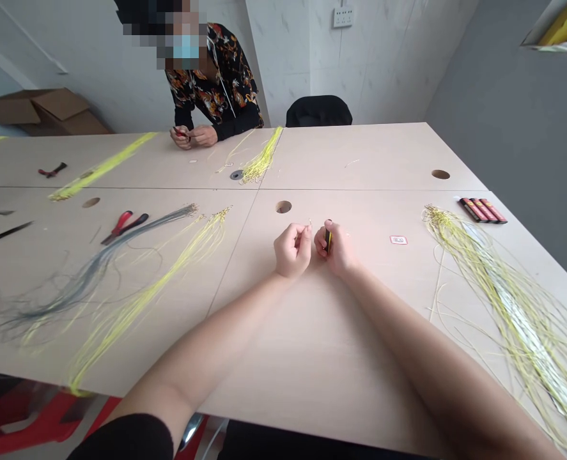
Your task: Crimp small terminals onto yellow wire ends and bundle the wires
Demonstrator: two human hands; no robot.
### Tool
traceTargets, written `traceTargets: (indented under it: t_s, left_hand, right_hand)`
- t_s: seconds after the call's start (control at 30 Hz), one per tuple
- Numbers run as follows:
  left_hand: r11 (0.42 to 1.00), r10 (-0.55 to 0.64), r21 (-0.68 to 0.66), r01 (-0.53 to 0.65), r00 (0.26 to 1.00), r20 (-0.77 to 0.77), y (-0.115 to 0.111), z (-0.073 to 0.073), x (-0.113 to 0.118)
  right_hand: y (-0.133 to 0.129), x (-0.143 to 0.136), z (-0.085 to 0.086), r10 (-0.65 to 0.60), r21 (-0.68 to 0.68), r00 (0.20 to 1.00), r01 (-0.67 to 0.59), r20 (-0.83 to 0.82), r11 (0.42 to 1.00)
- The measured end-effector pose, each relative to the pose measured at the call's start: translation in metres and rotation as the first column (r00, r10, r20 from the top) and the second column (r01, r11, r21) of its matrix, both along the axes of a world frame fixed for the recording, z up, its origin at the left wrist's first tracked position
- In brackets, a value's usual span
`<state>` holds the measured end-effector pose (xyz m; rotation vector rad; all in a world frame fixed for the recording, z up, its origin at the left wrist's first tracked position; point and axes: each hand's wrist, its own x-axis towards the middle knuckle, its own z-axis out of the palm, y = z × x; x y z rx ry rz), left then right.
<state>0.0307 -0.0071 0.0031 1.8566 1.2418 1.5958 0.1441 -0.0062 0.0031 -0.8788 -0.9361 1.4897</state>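
My left hand (293, 250) is closed in a pinch, with a tiny thin hook (310, 221) showing above the fingertips. Just to its right, my right hand (335, 248) is wrapped around a slim black-and-yellow lighter (328, 239), the thumb resting at its top. A small gap separates the hands, both held over the table. Any line hanging from the hook is too fine to make out. At the far right lies a bundle of yellow lines (489, 281) with small golden tips. To the left are another yellow bundle (168, 275) and a grey bundle (101, 262).
Red-handled pliers (124, 223) and black tweezers (9, 232) lie left. Several red-and-black lighters (483, 210) sit at the right edge, near a small red-bordered label (399, 240). A round hole (284, 206) opens beyond my hands. Across the table, a person (213, 83) handles something red.
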Motion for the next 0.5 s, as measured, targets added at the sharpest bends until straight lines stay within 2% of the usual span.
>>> traceTargets:
  t_s: [0.17,0.37,0.5]
  left_hand:
    - [0.986,-0.152,0.079,0.147,0.986,0.065,-0.003,-0.009,0.001]
    - [0.988,-0.082,0.137,0.076,0.996,0.037,-0.003,-0.008,0.002]
    - [0.985,-0.102,0.145,0.098,0.994,0.023,-0.004,-0.007,0.002]
  right_hand:
    - [-0.008,-0.008,-0.002,0.089,-0.031,0.996,-0.089,-0.006,0.996]
    - [-0.012,-0.016,-0.001,0.227,-0.099,0.973,-0.231,-0.046,0.968]
    - [-0.010,-0.013,0.000,0.228,-0.082,0.969,-0.236,-0.092,0.968]
